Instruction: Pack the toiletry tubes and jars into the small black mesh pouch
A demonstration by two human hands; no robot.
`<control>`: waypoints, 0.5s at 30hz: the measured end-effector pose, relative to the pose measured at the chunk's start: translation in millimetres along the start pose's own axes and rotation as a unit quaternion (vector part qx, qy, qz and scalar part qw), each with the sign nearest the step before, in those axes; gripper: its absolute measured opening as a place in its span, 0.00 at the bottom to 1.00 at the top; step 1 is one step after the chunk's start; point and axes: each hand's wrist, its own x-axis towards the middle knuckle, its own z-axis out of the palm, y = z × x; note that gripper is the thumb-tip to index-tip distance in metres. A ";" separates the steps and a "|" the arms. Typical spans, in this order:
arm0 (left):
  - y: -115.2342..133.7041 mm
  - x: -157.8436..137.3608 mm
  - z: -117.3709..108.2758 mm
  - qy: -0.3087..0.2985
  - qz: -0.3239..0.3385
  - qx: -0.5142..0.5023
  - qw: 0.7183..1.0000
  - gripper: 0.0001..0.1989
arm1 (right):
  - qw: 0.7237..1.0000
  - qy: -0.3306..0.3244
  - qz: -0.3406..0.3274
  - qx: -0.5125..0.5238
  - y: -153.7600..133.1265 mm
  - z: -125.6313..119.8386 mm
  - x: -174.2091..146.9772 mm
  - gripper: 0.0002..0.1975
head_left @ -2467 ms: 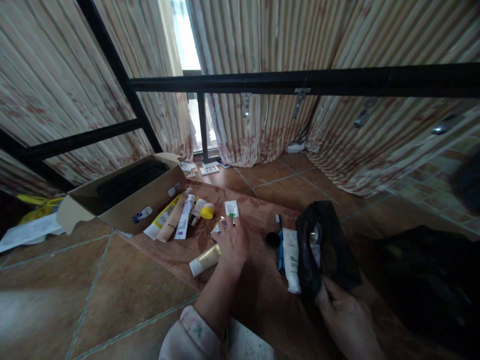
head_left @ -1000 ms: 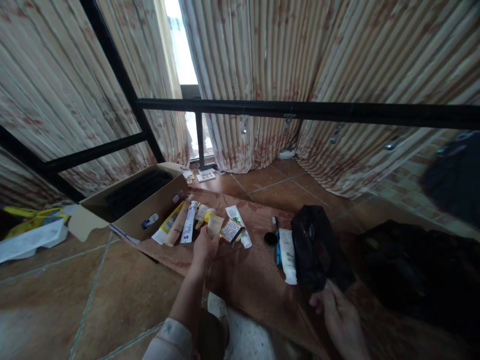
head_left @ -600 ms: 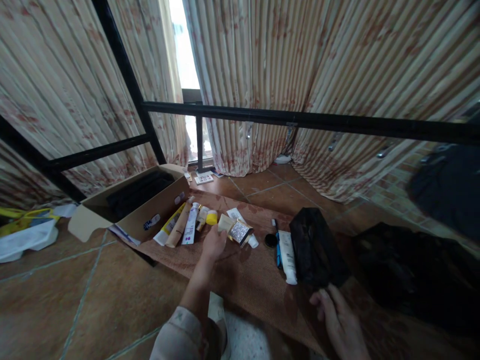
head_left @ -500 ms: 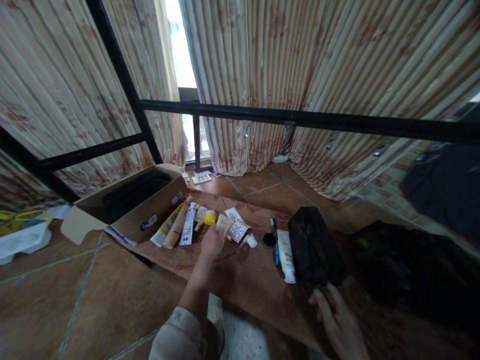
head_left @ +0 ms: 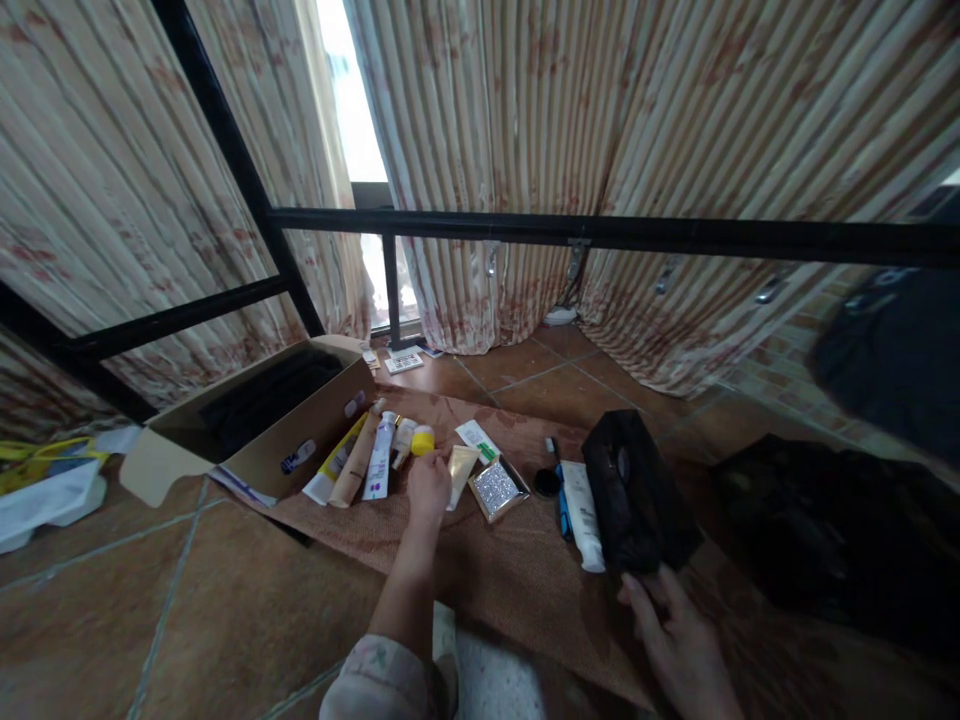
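My left hand (head_left: 430,488) is closed at the cream-gold tube (head_left: 460,470), pinching its side; the fingertips are partly hidden. The tube lies close to a yellow-capped container (head_left: 422,440). To its right are a glittery silver compact (head_left: 498,489) and a white-and-green packet (head_left: 478,441). My right hand (head_left: 679,635) grips the near end of a black pouch (head_left: 637,490) between thumb and fingers. Beside the pouch lie a white tube (head_left: 583,515), a blue-handled toothbrush (head_left: 563,505) and a round black lid-like disc (head_left: 547,484).
Several tubes, including a purple-and-white tube (head_left: 380,457) and a tan tube (head_left: 356,465), lie by an open cardboard box (head_left: 300,440) holding dark fabric. Brown cloth (head_left: 517,570) covers the low surface. A dark bag (head_left: 817,540) is at right; a black metal rail (head_left: 525,228) crosses behind.
The cream-gold tube has turned and come away from the compact, following my left hand. The compact now lies fully visible. My right hand has stayed at the pouch, whose shape has shifted slightly.
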 end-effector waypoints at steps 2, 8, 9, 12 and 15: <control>-2.2 3.6 -5.1 0.040 -0.014 0.000 0.999 0.20 | 1.000 0.004 -0.003 0.001 0.1 0.1 0.2 0.21; -6.5 18.6 -3.4 0.135 0.065 0.040 0.988 0.22 | 1.000 0.004 -0.003 -0.007 1.0 2.5 1.8 0.20; -6.9 21.6 -1.6 0.127 0.072 0.053 0.988 0.22 | 1.000 0.004 -0.004 -0.008 1.0 2.7 2.2 0.20; -6.8 29.2 1.8 0.095 0.067 0.082 0.990 0.25 | 1.000 0.006 -0.013 -0.011 1.2 2.2 3.4 0.20; -5.4 32.7 2.3 0.078 0.055 0.093 0.991 0.26 | 1.000 0.006 -0.013 -0.016 0.5 1.6 4.6 0.20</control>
